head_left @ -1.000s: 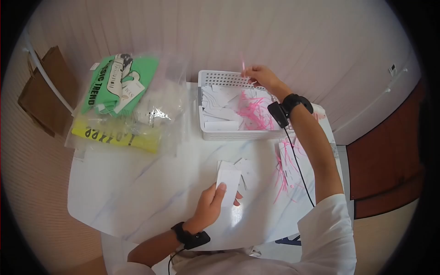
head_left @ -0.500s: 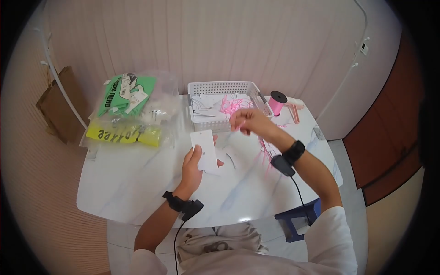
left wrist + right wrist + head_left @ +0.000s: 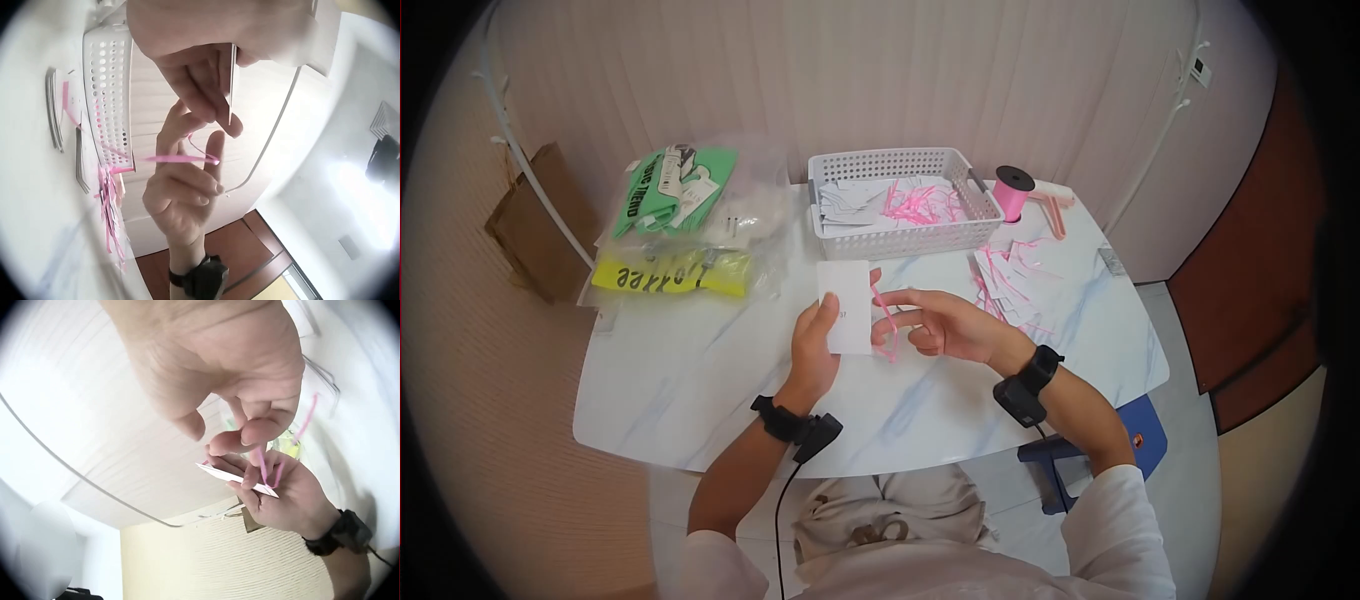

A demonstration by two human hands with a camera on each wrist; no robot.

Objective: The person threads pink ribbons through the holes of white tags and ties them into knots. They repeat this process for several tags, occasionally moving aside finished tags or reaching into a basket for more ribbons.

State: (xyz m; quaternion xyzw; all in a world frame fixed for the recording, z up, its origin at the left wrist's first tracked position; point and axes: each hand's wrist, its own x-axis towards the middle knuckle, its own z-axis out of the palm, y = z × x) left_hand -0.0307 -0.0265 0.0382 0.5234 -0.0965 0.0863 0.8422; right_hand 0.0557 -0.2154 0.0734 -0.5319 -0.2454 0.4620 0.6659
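Note:
In the head view, my left hand (image 3: 812, 348) grips an upright white paper tag (image 3: 846, 305), with the thumb on its front and fingers behind. Seen edge-on, the tag (image 3: 234, 479) looks thin in the right wrist view. To the right is my right hand (image 3: 950, 325), its index and middle fingers reaching toward the tag. A strand of pink ribbon (image 3: 889, 318) runs at those fingertips and hangs beside the tag's right edge. In the left wrist view the ribbon (image 3: 178, 159) bends round the right fingertips, which hold it.
A white perforated basket (image 3: 905, 243) with tags and pink ribbons stands behind the hands. Ribboned tags (image 3: 1000, 283) lie right of it, near a pink ribbon spool (image 3: 1012, 195). Bagged clothes (image 3: 675, 215) fill the table's left back. A blue stool (image 3: 1135, 440) stands below right.
My right hand has come from over the basket down beside the left hand, bringing the pink ribbon. My left hand has shifted left with the tag. The head view has shifted.

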